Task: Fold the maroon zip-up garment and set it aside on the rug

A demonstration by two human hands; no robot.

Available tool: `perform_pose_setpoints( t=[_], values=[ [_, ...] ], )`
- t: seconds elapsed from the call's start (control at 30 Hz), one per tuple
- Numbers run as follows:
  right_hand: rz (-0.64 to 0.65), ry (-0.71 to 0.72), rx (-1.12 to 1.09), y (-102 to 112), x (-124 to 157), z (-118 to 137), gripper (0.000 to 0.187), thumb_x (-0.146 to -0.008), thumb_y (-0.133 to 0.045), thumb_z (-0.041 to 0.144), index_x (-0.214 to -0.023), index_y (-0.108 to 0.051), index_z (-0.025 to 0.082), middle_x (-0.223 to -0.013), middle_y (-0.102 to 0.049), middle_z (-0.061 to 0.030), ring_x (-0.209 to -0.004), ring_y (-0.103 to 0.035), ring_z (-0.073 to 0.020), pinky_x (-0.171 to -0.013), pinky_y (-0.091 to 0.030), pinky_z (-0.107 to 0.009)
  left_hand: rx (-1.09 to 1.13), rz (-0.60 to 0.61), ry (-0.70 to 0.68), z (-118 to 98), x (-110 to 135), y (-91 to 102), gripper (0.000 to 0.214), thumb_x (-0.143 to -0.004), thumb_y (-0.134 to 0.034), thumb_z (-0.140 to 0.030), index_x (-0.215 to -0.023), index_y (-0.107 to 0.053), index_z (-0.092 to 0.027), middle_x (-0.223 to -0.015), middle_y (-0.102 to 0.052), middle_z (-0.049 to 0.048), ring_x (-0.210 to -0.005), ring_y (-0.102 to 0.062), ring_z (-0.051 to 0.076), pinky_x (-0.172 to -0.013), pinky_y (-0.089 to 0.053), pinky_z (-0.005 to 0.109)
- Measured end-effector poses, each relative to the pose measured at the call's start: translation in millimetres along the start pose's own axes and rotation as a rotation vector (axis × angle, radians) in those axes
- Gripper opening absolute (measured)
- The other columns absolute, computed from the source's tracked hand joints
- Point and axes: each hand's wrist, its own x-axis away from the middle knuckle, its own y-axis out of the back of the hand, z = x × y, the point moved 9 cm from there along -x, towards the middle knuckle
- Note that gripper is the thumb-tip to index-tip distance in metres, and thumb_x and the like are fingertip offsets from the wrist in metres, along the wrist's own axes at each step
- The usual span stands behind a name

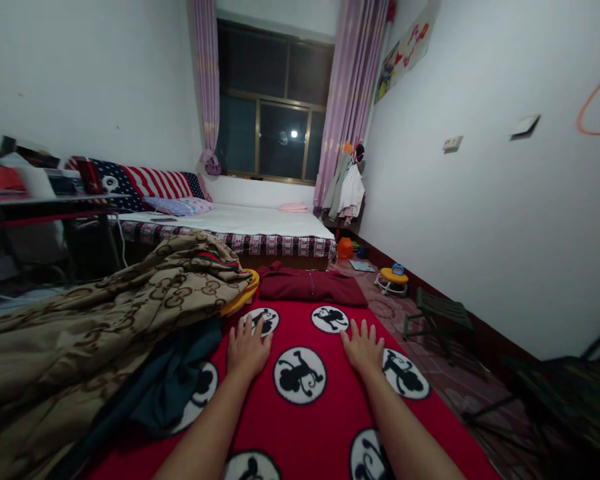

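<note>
Both my hands rest palm down on a red blanket [300, 437] printed with black monkey figures in white circles. My left hand [249, 350] has its fingers spread and partly covers one of the circles. Over to the right, my right hand [364, 348] lies flat with fingers apart, between two circles. Just beyond the hands is a folded dark red garment [313, 287] with a zipper. Left of my left hand are a heaped brown patterned cloth [145, 293], a dark teal garment [167, 390] and a bit of yellow cloth [243, 293].
A bed [260, 220] with a white sheet stands under the window. On the right floor are a yellow round stool [393, 275], a green folding stool [443, 313] and a dark folding chair [560, 393]. At left stands a cluttered table [55, 200].
</note>
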Motion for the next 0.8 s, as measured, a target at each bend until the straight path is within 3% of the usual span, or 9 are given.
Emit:
perform_pose_setpoints(
  t=[0.13,0.27,0.43,0.53,0.6,0.67,0.73,0.8],
  values=[
    [-0.009,0.031,0.016,9.2,41.9,0.8,0.062,-0.095,-0.029,0.05,-0.148,-0.03,0.018,-0.155,-0.024,-0.0146,-0.142,-0.017,-0.0356,-0.108,-0.017,-0.057,0.017,0.026,-0.013,3.2,34.5,8.8,0.06,-0.092,-0.033,-0.048,-0.143,-0.043,-0.018,-0.153,-0.03,0.014,-0.141,-0.023,0.034,-0.112,-0.017,0.053],
    [-0.059,0.077,0.028,13.1,70.7,3.2,0.06,-0.095,-0.032,0.049,-0.146,-0.035,0.018,-0.153,-0.03,-0.0136,-0.14,-0.024,-0.0348,-0.107,-0.021,-0.055,0.029,0.07,-0.015,2.9,53.2,14.9,0.062,-0.093,-0.03,-0.049,-0.145,-0.039,-0.016,-0.154,-0.027,0.016,-0.142,-0.021,0.035,-0.113,-0.016,0.054],
    [-0.125,0.168,-0.096,8.5,70.7,-5.2,0.056,-0.089,-0.039,0.046,-0.135,-0.051,0.015,-0.145,-0.043,-0.0125,-0.135,-0.036,-0.0309,-0.107,-0.027,-0.05,0.029,0.147,-0.075,-0.9,64.5,22.1,0.064,-0.092,-0.033,-0.051,-0.145,-0.038,-0.016,-0.153,-0.028,0.0188,-0.141,-0.023,0.037,-0.111,-0.02,0.056],
    [-0.189,0.234,-0.309,7.2,59.5,-15.3,0.049,-0.085,-0.039,0.045,-0.116,-0.065,0.017,-0.134,-0.055,-0.0112,-0.122,-0.05,-0.0277,-0.102,-0.036,-0.043,0.033,0.211,-0.199,-2.1,72.8,39.7,0.059,-0.085,-0.048,-0.049,-0.135,-0.052,-0.019,-0.142,-0.047,0.018,-0.13,-0.043,0.036,-0.104,-0.036,0.05],
    [-0.218,0.262,-0.425,6.0,54.1,-21.6,0.048,-0.082,-0.038,0.046,-0.105,-0.069,0.018,-0.128,-0.06,-0.0113,-0.114,-0.056,-0.028,-0.099,-0.04,-0.042,0.046,0.257,-0.302,2.4,75.0,63.1,0.042,-0.076,-0.062,-0.046,-0.112,-0.069,-0.027,-0.118,-0.067,0.0096,-0.11,-0.061,0.03,-0.092,-0.047,0.037],
    [-0.229,0.262,-0.488,4.1,50.9,-26.3,0.048,-0.079,-0.038,0.048,-0.099,-0.07,0.019,-0.125,-0.062,-0.0116,-0.111,-0.058,-0.0296,-0.098,-0.041,-0.043,0.061,0.24,-0.361,18.6,66.5,100.0,0.025,-0.075,-0.062,-0.044,-0.093,-0.074,-0.032,-0.097,-0.074,0.0012,-0.095,-0.066,0.022,-0.084,-0.049,0.028],
    [-0.227,0.257,-0.514,2.5,49.6,-27.7,0.048,-0.077,-0.038,0.049,-0.096,-0.071,0.019,-0.123,-0.063,-0.0115,-0.11,-0.058,-0.031,-0.098,-0.041,-0.045,0.061,0.108,-0.324,52.1,44.1,149.0,0.031,-0.087,-0.047,-0.044,-0.103,-0.071,-0.033,-0.105,-0.072,-0.0012,-0.103,-0.063,0.019,-0.091,-0.046,0.026],
    [-0.22,0.252,-0.528,1.8,49.2,-27.4,0.049,-0.075,-0.039,0.05,-0.095,-0.071,0.019,-0.123,-0.063,-0.0115,-0.109,-0.058,-0.0317,-0.097,-0.041,-0.045,0.028,-0.113,-0.164,105.8,17.0,201.7,0.036,-0.09,-0.04,-0.041,-0.116,-0.064,-0.032,-0.124,-0.064,-0.0012,-0.117,-0.056,0.019,-0.101,-0.039,0.027]
  ],
)
